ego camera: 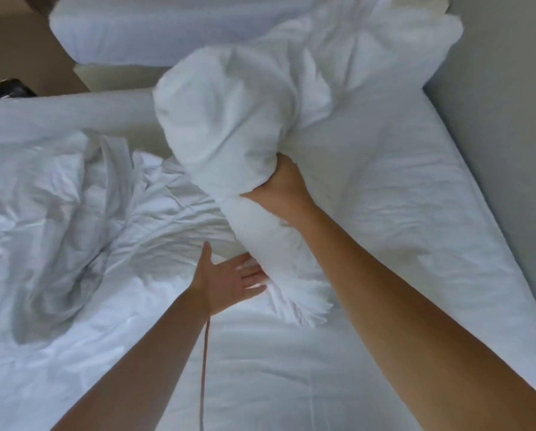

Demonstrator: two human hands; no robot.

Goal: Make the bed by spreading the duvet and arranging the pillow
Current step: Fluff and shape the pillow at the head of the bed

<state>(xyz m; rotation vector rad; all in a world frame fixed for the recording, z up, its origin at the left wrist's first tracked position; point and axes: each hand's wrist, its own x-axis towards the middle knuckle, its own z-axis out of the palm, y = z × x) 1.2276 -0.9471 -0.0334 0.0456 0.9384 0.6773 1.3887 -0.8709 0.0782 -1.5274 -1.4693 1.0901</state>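
A white pillow [229, 126] hangs lifted above the bed, bunched at its middle where my right hand [284, 189] grips it. The pillow's lower end [291, 284] droops onto the sheet. My left hand [229, 279] is open, palm up, fingers touching that lower end. A crumpled white duvet [61, 206] lies heaped on the left part of the bed. A second white pillow [369, 48] rests at the head of the bed, partly hidden behind the raised one.
The white fitted sheet [416, 213] covers the mattress on the right. A grey wall [509, 119] runs along the bed's right side. Another white bed [155, 29] stands at the top left. A dark object [10, 90] lies on the brown floor. A thin red cord [204, 374] hangs near me.
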